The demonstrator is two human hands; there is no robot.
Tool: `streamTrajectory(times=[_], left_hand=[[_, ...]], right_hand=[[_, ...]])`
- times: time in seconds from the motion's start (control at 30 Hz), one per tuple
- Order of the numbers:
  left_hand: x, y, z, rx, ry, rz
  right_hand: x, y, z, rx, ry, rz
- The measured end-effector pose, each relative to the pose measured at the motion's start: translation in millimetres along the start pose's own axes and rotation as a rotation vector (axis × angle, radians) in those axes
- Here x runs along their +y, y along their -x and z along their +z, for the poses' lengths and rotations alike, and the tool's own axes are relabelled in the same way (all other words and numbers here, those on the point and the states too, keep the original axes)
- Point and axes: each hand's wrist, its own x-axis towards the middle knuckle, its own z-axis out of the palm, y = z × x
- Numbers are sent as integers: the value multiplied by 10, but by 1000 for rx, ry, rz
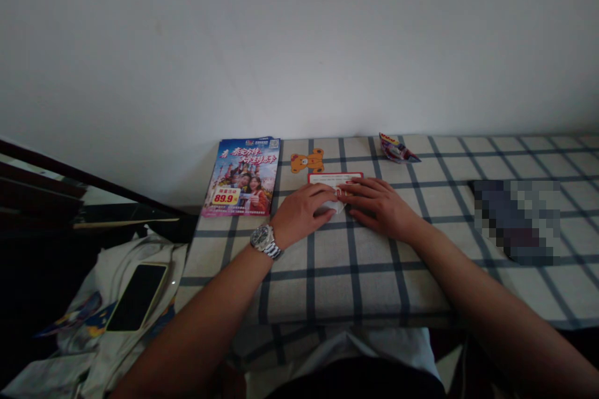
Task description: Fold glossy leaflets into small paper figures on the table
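A white paper sheet with a red border (pixel 335 176) lies on the checked tablecloth (pixel 327 296), with a folded white part raised between my hands. My left hand (pixel 306 212), with a metal watch (pixel 266 241) on its wrist, is closed on the left side of that fold, thumb and fingers around the paper. From the right, my right hand (pixel 381 206) rests on the sheet with its fingers stretched out and slightly apart. Both hands cover much of the print, and the left fingertips are partly hidden.
Left of my hands lies a stack of colourful flyers (pixel 243 177). Behind the sheet is a bear picture (pixel 307 161). A folded flyer piece (pixel 397 148) stands near the wall. A dark blurred object (pixel 510 221) lies at right. A phone (pixel 138 297) rests on a white bag (pixel 110 262).
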Motion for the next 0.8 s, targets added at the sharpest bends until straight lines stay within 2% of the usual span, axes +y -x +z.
streamTrajectory(times=[0.37, 0.8], left_hand=[[130, -74, 56, 18, -33, -117], [121, -53, 84, 21, -89, -107]], right_hand=[[-6, 3, -8, -12, -4, 15], [31, 19, 58, 22, -21, 5]])
